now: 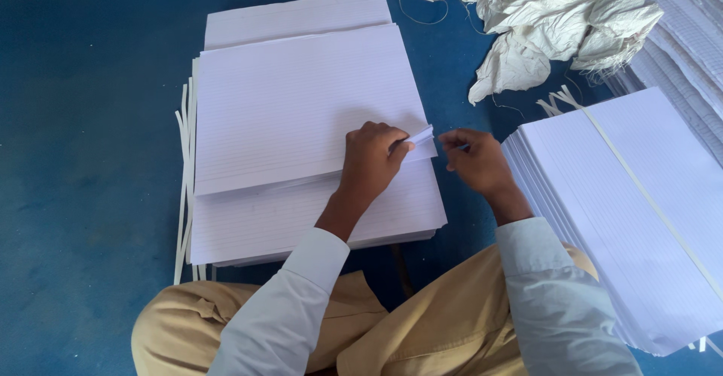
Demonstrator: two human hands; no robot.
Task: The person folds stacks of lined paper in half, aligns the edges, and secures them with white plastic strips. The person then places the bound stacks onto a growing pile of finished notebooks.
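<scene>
left hand (373, 157) curled down on top sheet, fingers pinching lifted corner of ruled paper (422, 136) at stack's right edge. right hand (476, 161) just beside, off the edge, fingertips nipped on something small, maybe same corner, can't tell for sure. so corner sits right between both hands, left one nearer. ruled sheet stack (301, 120) lies ahead-left, long axis running left-right, slightly skewed. strapped ream (633, 210) off to right, crumpled sack (557, 22) beyond, all on blue floor (83, 157)
</scene>
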